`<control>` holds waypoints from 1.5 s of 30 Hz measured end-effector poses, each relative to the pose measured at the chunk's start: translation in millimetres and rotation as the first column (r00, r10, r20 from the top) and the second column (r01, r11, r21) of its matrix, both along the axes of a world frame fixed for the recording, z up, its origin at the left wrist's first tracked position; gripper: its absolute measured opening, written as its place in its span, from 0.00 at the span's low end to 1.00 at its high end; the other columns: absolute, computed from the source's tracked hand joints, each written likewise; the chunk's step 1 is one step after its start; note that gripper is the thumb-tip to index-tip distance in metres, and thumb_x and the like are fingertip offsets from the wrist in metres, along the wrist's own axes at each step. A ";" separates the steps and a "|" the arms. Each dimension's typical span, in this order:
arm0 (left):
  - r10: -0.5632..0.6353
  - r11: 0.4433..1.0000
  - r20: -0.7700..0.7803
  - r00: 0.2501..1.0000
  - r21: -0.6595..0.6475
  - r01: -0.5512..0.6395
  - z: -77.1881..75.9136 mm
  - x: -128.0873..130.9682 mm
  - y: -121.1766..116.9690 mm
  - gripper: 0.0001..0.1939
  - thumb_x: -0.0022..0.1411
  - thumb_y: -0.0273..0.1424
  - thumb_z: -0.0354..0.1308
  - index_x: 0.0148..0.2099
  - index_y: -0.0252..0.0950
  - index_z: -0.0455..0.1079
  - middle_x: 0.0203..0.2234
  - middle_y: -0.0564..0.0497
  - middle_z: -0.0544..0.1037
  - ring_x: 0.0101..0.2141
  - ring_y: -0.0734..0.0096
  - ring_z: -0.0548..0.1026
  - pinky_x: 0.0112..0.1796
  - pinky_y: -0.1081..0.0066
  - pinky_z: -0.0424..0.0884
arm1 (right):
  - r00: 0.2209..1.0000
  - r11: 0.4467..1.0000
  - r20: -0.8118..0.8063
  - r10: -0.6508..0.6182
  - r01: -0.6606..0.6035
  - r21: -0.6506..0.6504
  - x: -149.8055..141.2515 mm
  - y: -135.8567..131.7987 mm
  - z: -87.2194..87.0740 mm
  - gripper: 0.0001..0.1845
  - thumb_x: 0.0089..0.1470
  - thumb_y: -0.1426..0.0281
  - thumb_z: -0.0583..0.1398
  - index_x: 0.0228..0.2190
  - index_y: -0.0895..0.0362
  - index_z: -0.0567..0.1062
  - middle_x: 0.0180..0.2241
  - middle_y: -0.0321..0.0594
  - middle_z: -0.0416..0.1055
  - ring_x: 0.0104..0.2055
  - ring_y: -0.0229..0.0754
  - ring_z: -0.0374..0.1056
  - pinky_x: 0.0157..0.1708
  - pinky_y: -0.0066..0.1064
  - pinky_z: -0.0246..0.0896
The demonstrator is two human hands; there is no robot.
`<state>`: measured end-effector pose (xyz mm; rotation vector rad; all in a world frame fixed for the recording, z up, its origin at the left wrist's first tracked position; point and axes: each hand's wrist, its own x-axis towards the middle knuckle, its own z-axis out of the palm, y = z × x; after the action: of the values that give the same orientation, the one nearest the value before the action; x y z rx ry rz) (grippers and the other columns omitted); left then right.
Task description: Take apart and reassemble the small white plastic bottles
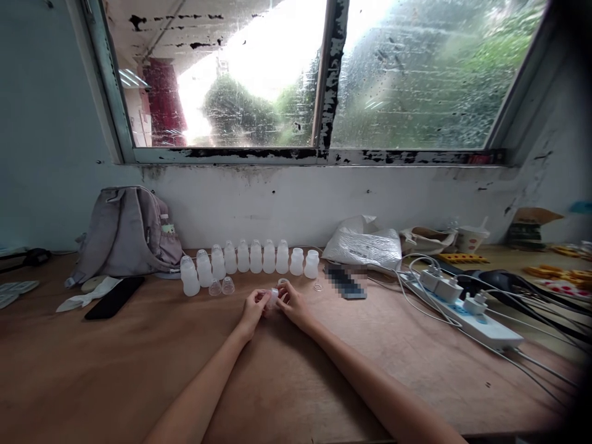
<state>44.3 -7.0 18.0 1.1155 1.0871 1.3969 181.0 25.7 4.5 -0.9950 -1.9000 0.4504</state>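
Note:
My left hand (254, 309) and my right hand (292, 303) meet at the middle of the table, fingers pinched around a small whitish, translucent piece (273, 297). It looks like a baby bottle part, but my fingers cover much of it. Behind them stands a curved row of several frosted baby bottles (243, 256). Most wear clear domed caps; the two at the right end, such as this open-necked bottle (311, 265), have none. Two loose clear caps (228, 285) sit left of my hands. A thin white ring (317, 287) lies to the right.
A grey backpack (124, 231), a black phone-like slab (115, 298) and a white cloth (90, 295) lie left. To the right are a silver plastic bag (365, 243), a blurred dark object (354, 290) and a white power strip (490, 330) with trailing cables. A window (324, 157) is above.

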 end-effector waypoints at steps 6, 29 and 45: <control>0.229 0.973 0.117 0.966 -0.059 -0.224 -3.0 -9.8 7.4 0.20 0.44 0.45 0.58 0.33 0.33 0.63 0.21 0.56 0.66 0.17 0.82 0.64 0.17 0.80 0.61 | 0.950 0.958 0.148 -0.275 0.257 0.127 19.0 39.4 7.2 0.21 0.47 0.74 0.50 0.46 0.61 0.60 0.30 0.42 0.66 0.30 0.40 0.63 0.29 0.29 0.55; 0.229 0.973 0.143 0.963 -0.076 -0.220 -0.8 -7.7 3.6 0.20 0.45 0.47 0.55 0.31 0.35 0.62 0.19 0.57 0.64 0.14 0.82 0.61 0.15 0.79 0.58 | 0.969 0.958 -0.057 -0.240 0.246 0.150 39.5 7.2 66.3 0.08 0.48 0.65 0.55 0.29 0.56 0.70 0.34 0.41 0.67 0.33 0.40 0.64 0.32 0.31 0.60; -0.195 0.958 0.445 0.874 -0.102 0.266 4.5 10.6 -11.6 0.20 0.51 0.47 0.53 0.42 0.43 0.56 0.32 0.50 0.74 0.32 0.68 0.73 0.31 0.70 0.67 | 0.863 0.987 -0.495 -0.101 0.025 -0.157 4.2 -25.6 35.7 0.13 0.50 0.58 0.51 0.31 0.55 0.63 0.28 0.38 0.64 0.31 0.39 0.63 0.30 0.30 0.60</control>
<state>54.9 -18.7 22.5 0.7410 0.7033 1.2603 185.2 0.1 40.2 -0.9197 -1.3740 0.7407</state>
